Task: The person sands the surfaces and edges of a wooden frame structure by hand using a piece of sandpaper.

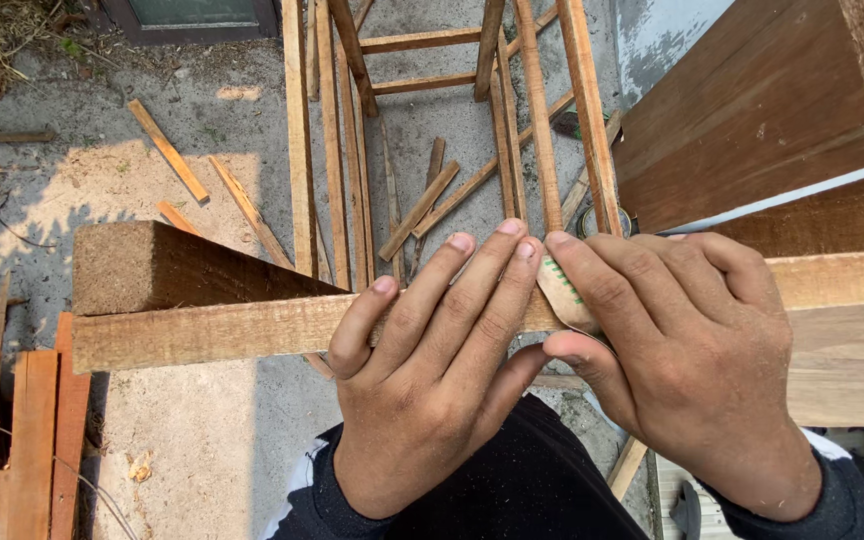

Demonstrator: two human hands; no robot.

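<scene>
Outdoor concrete ground (202, 110), sawdust, wood offcuts (167, 150). Left hand (432, 370) flat, fingers spread on wooden beam (202, 330); right hand (692, 350) pinches sandpaper piece (560, 295) against it. Wooden frame (432, 120) behind.

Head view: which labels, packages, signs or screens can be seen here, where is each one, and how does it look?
Sheet: a small tan piece, maybe sandpaper, with green print on its back; pinched in the right hand against the wooden beam, beside the left hand.
Round container: partly hidden behind the right hand, on the ground; dark rim, details too small to tell.
No signs or screens in view.
</scene>
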